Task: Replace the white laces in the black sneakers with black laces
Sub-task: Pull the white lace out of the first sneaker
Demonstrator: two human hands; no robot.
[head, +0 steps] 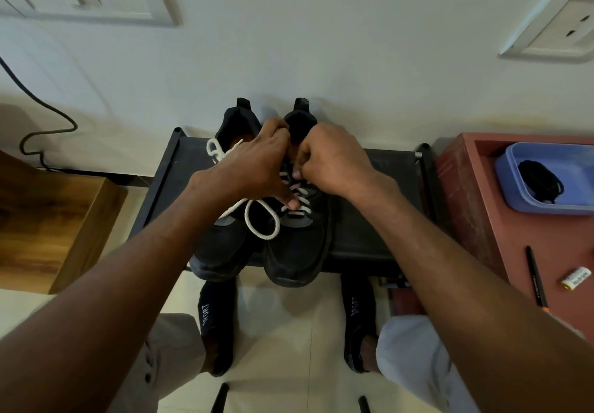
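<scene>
The pair of black fabric sneakers stands side by side on a low black stand, toes toward the person, which puts the lacing within easy reach of both arms. The white woven lace of the right-hand sneaker is loose — one loop hangs over the toe area while the crossings lower down are still threaded. The left hand lies over the shoe's tongue, fingers curled, seemingly holding the upper steady and gripping lace. The right hand is curled tight, apparently pinching lace near the top eyelets to draw it out. The black coiled laces wait in a blue plastic tub on a red-brown wooden cabinet, just beside the stand — close at hand for rethreading.
</scene>
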